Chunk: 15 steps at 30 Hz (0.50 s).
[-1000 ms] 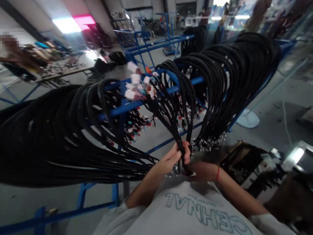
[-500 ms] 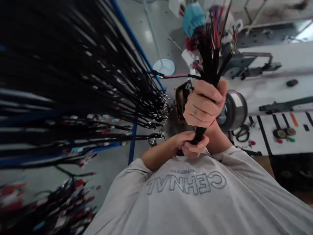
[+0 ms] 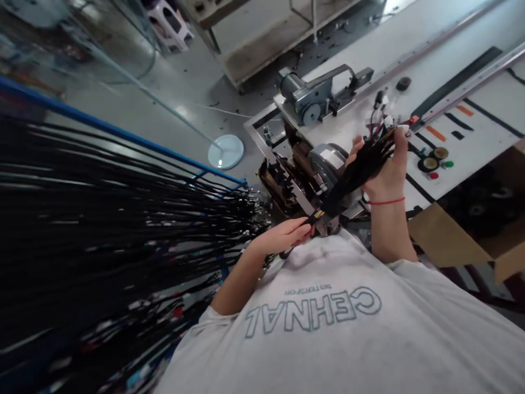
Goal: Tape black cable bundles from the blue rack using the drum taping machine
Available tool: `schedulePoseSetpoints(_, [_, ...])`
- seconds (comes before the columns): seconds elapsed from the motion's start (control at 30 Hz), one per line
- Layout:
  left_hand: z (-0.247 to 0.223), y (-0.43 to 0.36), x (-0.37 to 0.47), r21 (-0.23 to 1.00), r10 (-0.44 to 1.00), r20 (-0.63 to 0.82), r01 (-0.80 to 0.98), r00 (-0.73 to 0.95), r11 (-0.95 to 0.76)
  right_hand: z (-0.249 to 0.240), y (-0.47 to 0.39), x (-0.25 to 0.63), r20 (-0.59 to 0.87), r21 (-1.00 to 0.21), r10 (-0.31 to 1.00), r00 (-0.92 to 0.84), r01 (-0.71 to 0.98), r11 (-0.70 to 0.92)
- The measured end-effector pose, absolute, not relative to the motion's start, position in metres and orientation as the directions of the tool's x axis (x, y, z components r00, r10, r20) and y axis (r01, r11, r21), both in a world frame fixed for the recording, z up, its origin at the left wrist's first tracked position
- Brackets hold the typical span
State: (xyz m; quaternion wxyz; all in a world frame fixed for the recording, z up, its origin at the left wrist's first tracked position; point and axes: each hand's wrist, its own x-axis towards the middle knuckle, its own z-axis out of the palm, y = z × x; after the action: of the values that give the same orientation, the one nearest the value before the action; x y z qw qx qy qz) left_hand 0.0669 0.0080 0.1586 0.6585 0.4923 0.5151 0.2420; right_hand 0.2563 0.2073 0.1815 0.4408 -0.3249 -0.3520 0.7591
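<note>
A black-sleeved wire harness (image 3: 353, 169) slants across in front of my chest, its loose ends with connectors at the upper right. My left hand (image 3: 289, 234) is closed round its narrow lower end, beside a short stretch of bare coloured wires (image 3: 318, 214). My right hand (image 3: 385, 178), with a red string at the wrist, is wrapped round the branched upper part from beneath, thumb and fingertips on either side. Right behind the harness is a machine (image 3: 287, 183) carrying a large dark roll (image 3: 328, 161).
On my left, a blue rack (image 3: 164, 149) hangs full of black harnesses. The white workbench (image 3: 443, 104) at right bears a grey motor unit (image 3: 309, 104), tape rolls (image 3: 430, 164) and coloured buttons (image 3: 432, 176). An open cardboard box (image 3: 449, 235) stands below. A round stand base (image 3: 225, 151) is on the floor.
The view has turned toward the bench. The harness has gone from upright to slanting right, my right hand moving up it to the branched end; my left hand still holds the lower end.
</note>
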Motion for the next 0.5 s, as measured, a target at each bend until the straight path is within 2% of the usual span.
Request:
schedulePoseSetpoints(0.1, [0.169,0.001,0.039,0.849,0.758,-0.528,0.22,0.383,0.481,0.18,0.205,0.253,-0.168,-0.77,0.927,-0.335,-0.542,-0.336])
schedulePoseSetpoints(0.2, [0.181,-0.01,0.005,0.788,0.646,-0.615,0.325,0.452,0.522,0.173,0.185,0.238,-0.237,-0.708,0.874,-0.425,-0.54,-0.455])
schedulePoseSetpoints(0.27, [0.188,-0.018,-0.019,0.746,0.537,-0.663,0.402,0.521,0.531,0.16,0.16,0.227,-0.301,-0.715,0.756,-0.581,-0.387,-0.582])
schedulePoseSetpoints(0.33, [0.191,-0.027,-0.041,0.713,0.47,-0.697,0.454,0.541,0.534,0.139,0.13,0.22,-0.373,-0.698,0.524,-0.766,-0.14,-0.702])
schedulePoseSetpoints(0.4, [0.188,-0.034,-0.059,0.684,0.436,-0.725,0.485,0.533,0.545,0.115,0.105,0.216,-0.411,-0.637,0.265,-0.872,0.067,-0.768])
schedulePoseSetpoints(0.43, [0.184,-0.036,-0.066,0.671,0.43,-0.737,0.492,0.522,0.554,0.103,0.098,0.214,-0.414,-0.601,0.202,-0.888,0.1,-0.793])
schedulePoseSetpoints(0.47, [0.179,-0.038,-0.07,0.662,0.433,-0.746,0.493,0.505,0.564,0.091,0.095,0.212,-0.421,-0.567,0.21,-0.882,0.075,-0.82])
schedulePoseSetpoints(0.5, [0.172,-0.039,-0.073,0.656,0.449,-0.752,0.491,0.482,0.573,0.081,0.097,0.209,-0.445,-0.542,0.288,-0.848,-0.001,-0.84])
